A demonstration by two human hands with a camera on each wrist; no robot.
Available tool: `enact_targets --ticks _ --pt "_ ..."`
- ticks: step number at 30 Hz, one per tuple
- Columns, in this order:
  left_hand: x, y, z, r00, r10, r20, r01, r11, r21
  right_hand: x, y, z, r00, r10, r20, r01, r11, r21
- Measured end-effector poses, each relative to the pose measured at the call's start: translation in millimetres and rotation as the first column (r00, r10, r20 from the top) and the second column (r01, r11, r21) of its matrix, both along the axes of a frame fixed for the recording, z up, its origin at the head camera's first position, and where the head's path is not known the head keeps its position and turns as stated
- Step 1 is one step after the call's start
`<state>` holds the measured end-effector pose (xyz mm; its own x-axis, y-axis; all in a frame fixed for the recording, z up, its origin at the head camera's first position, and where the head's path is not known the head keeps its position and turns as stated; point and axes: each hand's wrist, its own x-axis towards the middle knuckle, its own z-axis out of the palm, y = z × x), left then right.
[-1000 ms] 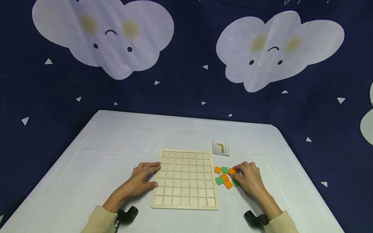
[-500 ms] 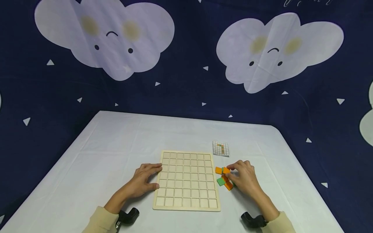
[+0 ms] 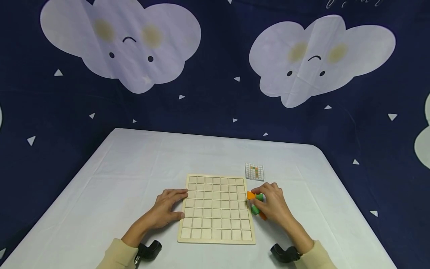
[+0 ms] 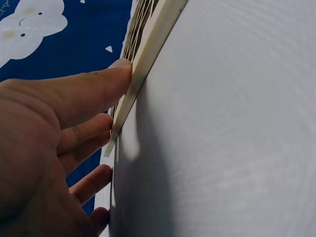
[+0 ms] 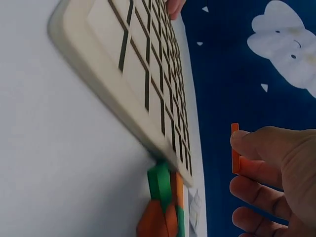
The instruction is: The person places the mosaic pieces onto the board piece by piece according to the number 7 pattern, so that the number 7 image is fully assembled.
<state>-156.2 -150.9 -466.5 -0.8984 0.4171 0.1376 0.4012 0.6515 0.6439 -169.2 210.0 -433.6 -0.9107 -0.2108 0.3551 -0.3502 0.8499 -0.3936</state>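
Note:
A pale wooden grid board (image 3: 216,209) lies flat on the white table. My left hand (image 3: 164,210) rests against its left edge, thumb and fingers extended; in the left wrist view the thumb (image 4: 106,84) touches the board's side. My right hand (image 3: 271,203) pinches an orange square tile (image 5: 235,148) between thumb and fingers, held on edge in the right wrist view, near the board's right edge. Beneath that hand lie loose tiles, among them a green tile (image 3: 255,210) close to the board and an orange tile (image 3: 263,216), partly hidden by the fingers.
A small printed card (image 3: 254,172) with a coloured grid pattern lies beyond the board's upper right corner. Black wrist-mounted devices (image 3: 149,250) hang at both sleeves. Behind the table (image 3: 161,149) hangs a dark blue cloth (image 3: 215,104) with clouds.
My right hand has taken up an orange tile from the loose pile and carried it left toward the board's right edge. The left hand stays at the board's left edge.

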Motion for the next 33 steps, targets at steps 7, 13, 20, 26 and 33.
enact_targets --ticks 7,13,20,26,33 --pt "0.8 0.6 1.0 1.000 0.004 0.012 -0.005 1.000 0.006 -3.6 -15.7 1.4 0.998 0.055 -0.010 -0.055 0.998 -0.033" --pt "1.1 0.4 0.2 1.000 0.004 0.000 -0.004 1.000 0.001 -7.7 -31.5 2.8 0.995 0.095 -0.014 -0.095 0.995 -0.042" --pt "1.0 0.0 -0.7 1.000 -0.001 0.007 0.001 1.000 0.005 -11.9 -51.4 2.6 0.992 0.121 0.015 -0.121 0.992 -0.042" --pt "1.0 -0.6 -1.2 1.000 -0.004 0.004 0.004 1.000 0.008 -16.3 -64.9 4.2 0.988 0.150 0.036 -0.148 0.988 -0.045" --pt "1.1 -0.5 -1.3 1.000 -0.004 0.006 0.004 1.000 0.018 -24.4 -76.5 4.4 0.984 0.176 0.027 -0.176 0.984 -0.015"
